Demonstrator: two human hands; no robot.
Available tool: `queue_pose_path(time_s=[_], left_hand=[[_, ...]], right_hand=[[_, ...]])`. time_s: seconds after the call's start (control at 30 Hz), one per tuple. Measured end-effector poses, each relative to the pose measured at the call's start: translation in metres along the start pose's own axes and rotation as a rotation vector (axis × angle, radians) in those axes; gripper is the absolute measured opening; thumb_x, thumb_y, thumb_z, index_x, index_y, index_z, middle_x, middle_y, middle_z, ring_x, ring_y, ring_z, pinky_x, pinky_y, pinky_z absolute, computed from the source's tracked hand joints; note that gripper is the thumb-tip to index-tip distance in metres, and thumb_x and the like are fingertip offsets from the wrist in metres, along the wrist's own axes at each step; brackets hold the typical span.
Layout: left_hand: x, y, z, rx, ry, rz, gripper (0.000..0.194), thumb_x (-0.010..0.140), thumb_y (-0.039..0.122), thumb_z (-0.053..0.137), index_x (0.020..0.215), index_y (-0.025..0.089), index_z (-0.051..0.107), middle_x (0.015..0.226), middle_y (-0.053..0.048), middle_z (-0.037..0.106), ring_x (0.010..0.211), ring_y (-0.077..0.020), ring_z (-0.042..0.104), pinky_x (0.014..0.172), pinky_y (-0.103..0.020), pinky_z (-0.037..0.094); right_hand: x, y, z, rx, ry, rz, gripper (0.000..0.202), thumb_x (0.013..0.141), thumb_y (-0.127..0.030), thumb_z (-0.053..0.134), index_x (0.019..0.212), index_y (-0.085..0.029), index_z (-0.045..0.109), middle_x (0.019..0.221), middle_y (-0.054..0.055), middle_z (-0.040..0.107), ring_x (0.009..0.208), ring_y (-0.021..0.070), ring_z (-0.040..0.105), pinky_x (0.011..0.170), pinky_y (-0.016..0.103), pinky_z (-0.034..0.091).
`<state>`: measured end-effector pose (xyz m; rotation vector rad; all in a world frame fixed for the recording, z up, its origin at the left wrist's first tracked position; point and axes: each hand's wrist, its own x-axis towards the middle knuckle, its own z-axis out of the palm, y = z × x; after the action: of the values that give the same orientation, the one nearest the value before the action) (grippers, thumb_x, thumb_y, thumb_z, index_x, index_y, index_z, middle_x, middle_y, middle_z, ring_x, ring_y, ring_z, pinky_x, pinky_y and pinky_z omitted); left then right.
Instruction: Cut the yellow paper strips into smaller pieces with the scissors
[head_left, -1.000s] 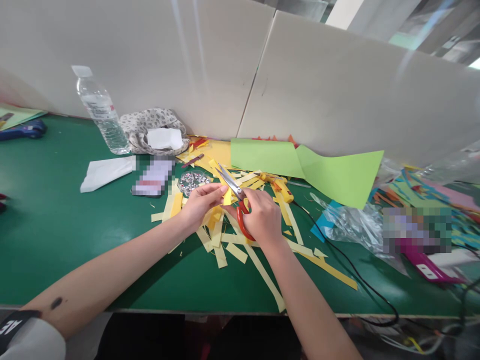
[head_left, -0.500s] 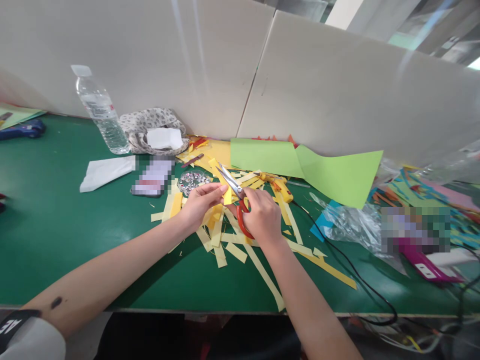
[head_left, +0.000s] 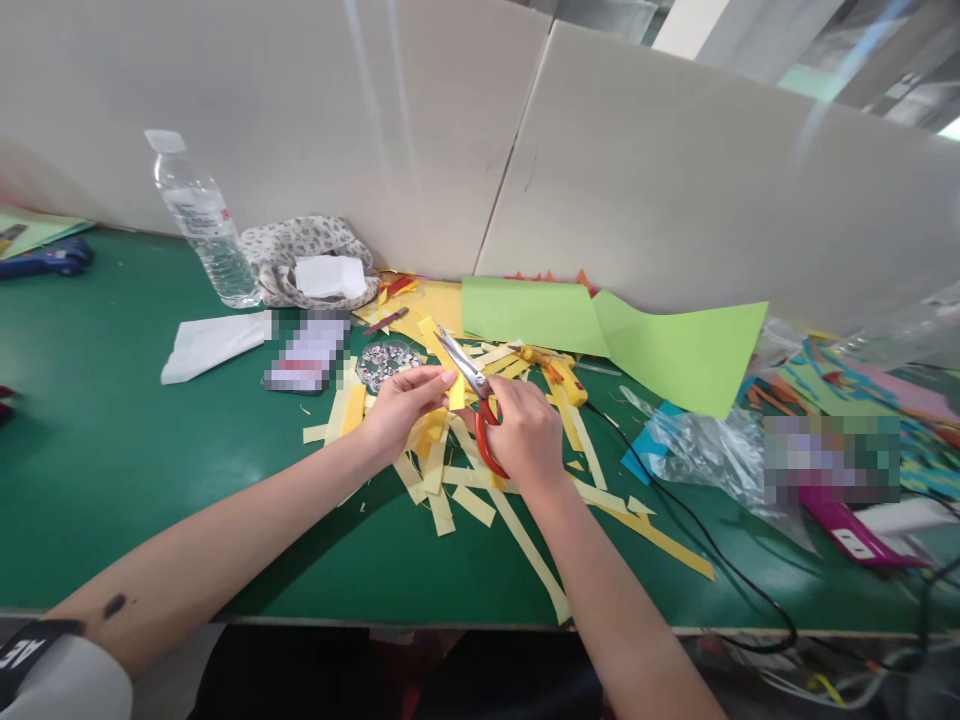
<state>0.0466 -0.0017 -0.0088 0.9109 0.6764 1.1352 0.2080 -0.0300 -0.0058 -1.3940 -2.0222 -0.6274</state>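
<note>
Head view shows two bare hands close together above a green table (head_left: pixel 187 520). The left hand (head_left: pixel 409 405) pinches a yellow strip (head_left: pixel 457 394) between thumb and fingers, the strip slanting up and away from the person. The right hand (head_left: pixel 526 430) is curled around the red handles of the scissors (head_left: pixel 475 380), whose metal blades point away and to the left, right alongside the strip; whether the strip lies between the blades is hard to tell from here. Beneath and around the hands lie scattered paper strips (head_left: pixel 474 506), pale and deeper yellow, some overlapping. A clear dish of small shiny pieces (head_left: pixel 386 364) sits just beyond the left hand, with a phone (head_left: pixel 306 358) to its left. Beyond the right hand, a yellow glue gun (head_left: pixel 566 382) rests among the strips, near a folded light-green sheet (head_left: pixel 532 315).
</note>
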Motion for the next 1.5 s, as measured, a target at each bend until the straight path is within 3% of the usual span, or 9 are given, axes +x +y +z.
queue_pose_path(time_s=[0.4,0.73,0.97,1.5], left_hand=[[0.0011,-0.0009,-0.0003,-0.028,0.059,-0.02,0.012,0.066,0.028,0.073,0.071,0.018,0.07,0.065,0.001,0.061,0.055,-0.006,0.051,0.06,-0.022,0.044],[-0.0012,-0.0006,0.0018,0.002,-0.009,-0.017,0.011,0.07,0.03,0.07,0.074,0.02,0.071,0.068,0.0,0.064,0.057,-0.0072,0.053,0.062,-0.023,0.044],[-0.0022,0.0014,0.0032,0.003,-0.001,-0.026,0.01,0.069,0.03,0.071,0.07,0.02,0.071,0.06,0.002,0.06,0.05,-0.0055,0.047,0.058,-0.022,0.043],[-0.001,-0.0009,-0.0002,0.013,-0.017,-0.014,0.009,0.07,0.03,0.07,0.072,0.021,0.071,0.068,0.0,0.063,0.055,-0.0063,0.051,0.062,-0.022,0.045]], right_hand=[[0.0005,-0.0037,-0.0028,-0.002,0.004,0.057,0.041,0.079,-0.055,0.05,0.093,-0.017,0.058,0.074,0.005,0.057,0.071,0.0172,0.049,0.056,0.025,0.029],[-0.0004,-0.0029,-0.0013,-0.041,-0.027,0.07,0.038,0.081,-0.051,0.047,0.099,-0.018,0.057,0.08,0.006,0.056,0.078,0.0197,0.048,0.059,0.026,0.029],[0.0007,-0.0043,-0.0029,-0.057,-0.005,0.039,0.035,0.081,-0.048,0.047,0.097,-0.018,0.057,0.077,0.006,0.054,0.076,0.0195,0.048,0.059,0.026,0.03],[-0.0015,-0.0013,0.0004,-0.056,0.001,0.036,0.034,0.08,-0.048,0.049,0.094,-0.018,0.057,0.077,0.006,0.056,0.075,0.0188,0.049,0.06,0.026,0.03]])
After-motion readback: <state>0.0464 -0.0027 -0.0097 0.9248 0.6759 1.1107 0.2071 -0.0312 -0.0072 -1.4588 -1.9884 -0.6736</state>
